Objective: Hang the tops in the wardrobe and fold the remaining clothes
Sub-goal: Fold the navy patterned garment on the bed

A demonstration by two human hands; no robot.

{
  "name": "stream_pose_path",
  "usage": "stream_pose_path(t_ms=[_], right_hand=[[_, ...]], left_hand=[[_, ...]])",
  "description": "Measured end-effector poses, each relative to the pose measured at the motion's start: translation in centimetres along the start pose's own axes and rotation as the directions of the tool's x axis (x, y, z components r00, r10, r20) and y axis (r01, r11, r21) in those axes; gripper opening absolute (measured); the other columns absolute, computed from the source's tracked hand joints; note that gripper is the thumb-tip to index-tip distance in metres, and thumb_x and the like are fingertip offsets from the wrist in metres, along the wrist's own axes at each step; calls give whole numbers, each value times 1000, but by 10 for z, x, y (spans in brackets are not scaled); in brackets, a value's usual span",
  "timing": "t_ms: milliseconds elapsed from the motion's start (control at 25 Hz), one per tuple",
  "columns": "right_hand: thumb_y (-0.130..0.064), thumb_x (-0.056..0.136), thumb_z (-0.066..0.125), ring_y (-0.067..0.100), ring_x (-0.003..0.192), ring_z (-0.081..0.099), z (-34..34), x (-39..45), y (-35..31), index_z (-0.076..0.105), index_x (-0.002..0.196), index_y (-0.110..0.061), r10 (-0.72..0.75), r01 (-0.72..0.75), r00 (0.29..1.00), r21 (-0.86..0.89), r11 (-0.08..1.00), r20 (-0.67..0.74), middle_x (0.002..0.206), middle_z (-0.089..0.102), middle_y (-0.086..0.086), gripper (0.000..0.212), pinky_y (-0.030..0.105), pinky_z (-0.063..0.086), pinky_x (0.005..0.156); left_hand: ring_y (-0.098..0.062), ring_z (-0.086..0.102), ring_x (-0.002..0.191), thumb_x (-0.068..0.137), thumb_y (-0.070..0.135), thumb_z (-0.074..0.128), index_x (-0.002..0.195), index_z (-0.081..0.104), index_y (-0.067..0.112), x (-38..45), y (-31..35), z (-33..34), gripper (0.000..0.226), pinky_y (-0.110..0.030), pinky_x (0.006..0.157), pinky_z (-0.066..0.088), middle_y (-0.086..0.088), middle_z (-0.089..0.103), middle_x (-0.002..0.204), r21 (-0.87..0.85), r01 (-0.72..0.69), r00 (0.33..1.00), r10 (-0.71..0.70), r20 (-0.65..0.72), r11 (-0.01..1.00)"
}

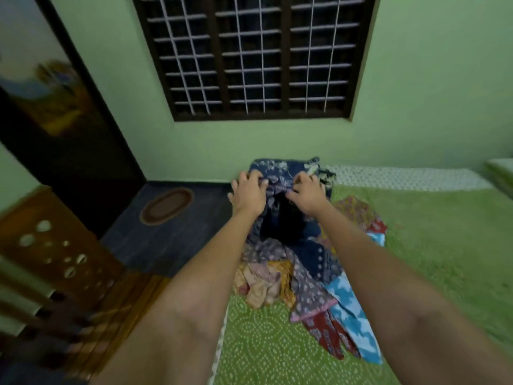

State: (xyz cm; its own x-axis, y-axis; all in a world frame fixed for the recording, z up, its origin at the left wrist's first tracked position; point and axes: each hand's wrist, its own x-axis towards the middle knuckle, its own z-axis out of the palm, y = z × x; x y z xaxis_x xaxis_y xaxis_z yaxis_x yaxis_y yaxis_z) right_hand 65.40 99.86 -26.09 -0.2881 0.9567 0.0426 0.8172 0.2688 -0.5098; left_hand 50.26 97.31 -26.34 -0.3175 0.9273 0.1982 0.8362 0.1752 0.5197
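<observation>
Both arms reach forward over the bed point(433, 245), which carries a green cover with a white dotted pattern at its near end. The left hand point(248, 195) and the right hand point(306, 194) sit close side by side, not touching, each with fingers curled into the upper edge of a dark blue floral garment point(280, 168); both hands grip that cloth, bunching a pale purple band of it between them. The garment is lifted at the far end of the clothes pile point(302, 282), and its lower part hangs down dark and in folds toward the pile. The pile lies on the bed's left part, near its left edge, and runs from the hands back toward the camera. In it: a grey-purple printed piece point(305, 290) with a pink hem, a peach and mustard crumpled piece point(263, 284) on the pile's left side, a light blue and white piece point(352, 315) on its right side, and a dark red printed piece point(329, 336) at its near end. An orange-patterned piece point(358, 209) lies to the right of the pile, just beside the right forearm. Beyond the pile, against the green wall, is a dark-framed window point(255, 54) with a white grille. Left of the bed, on the dark floor, lies an oval brown mat point(166, 205). A dark wardrobe door point(55, 107) stands further left of the bed; the picture is blurred there.
</observation>
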Motion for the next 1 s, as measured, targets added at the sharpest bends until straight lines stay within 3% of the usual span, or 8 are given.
stream_pose_path(t_ms=[80,200,400,480,600,760,880,1000], right_hand=[[-23,94,50,25,82,48,-40,7,-48,52,71,-1,56,-26,995,310,950,-86,84,50,18,32,34,33,70],[-19,93,52,23,74,53,-85,11,-104,59,72,-2,158,-11,975,680,733,-154,78,58,17,29,32,36,66],[-25,97,49,29,91,63,-129,17,-170,62,106,-3,161,-5,985,932,363,-57,101,67,13,27,37,50,84],[-24,99,46,31,102,62,-137,25,-185,57,120,-1,221,-7,974,965,264,-54,114,64,15,33,41,50,91],[-21,99,43,34,105,61,-143,34,-196,54,126,-3,286,-60,958,986,153,14,122,61,18,34,44,49,94],[-31,94,56,27,123,49,-144,19,-166,42,139,-12,135,-107,988,951,290,70,142,42,4,51,41,33,109],[-30,90,62,20,106,57,-121,0,-117,54,122,-14,149,-168,983,855,491,108,128,57,4,37,35,42,93],[-37,88,63,23,93,58,-68,-8,-78,55,98,-12,318,-136,945,803,581,-71,105,63,8,29,36,44,81]], left_hand=[[-33,40,120,97,50,39,116,47,18,-3,14,-50,39,-49,93,36,-10,43,127,-153,86,963,-121,-241,984],[-31,42,116,88,66,41,118,42,16,-15,-2,-90,58,-49,92,37,-10,42,124,-300,14,911,-136,-389,954],[-29,27,138,72,56,72,150,7,17,-19,-37,-91,108,-45,112,29,-11,15,154,-667,76,988,36,153,741],[-24,39,134,69,48,80,148,19,20,-15,-34,-83,104,-41,109,37,-7,31,153,-750,201,915,153,374,630],[-18,53,120,79,54,69,136,43,12,-9,-7,-71,76,-30,97,46,-2,51,138,-724,214,862,221,455,656],[-28,57,117,64,81,57,133,52,14,5,17,-69,96,-44,103,44,-10,59,131,-801,384,851,161,500,460],[-29,56,118,80,77,40,129,55,12,12,20,-75,82,-37,87,50,-11,58,132,-834,513,838,92,538,204],[-30,56,115,85,74,32,127,53,11,15,31,-77,80,-36,81,50,-11,56,132,-844,490,859,44,510,216]])
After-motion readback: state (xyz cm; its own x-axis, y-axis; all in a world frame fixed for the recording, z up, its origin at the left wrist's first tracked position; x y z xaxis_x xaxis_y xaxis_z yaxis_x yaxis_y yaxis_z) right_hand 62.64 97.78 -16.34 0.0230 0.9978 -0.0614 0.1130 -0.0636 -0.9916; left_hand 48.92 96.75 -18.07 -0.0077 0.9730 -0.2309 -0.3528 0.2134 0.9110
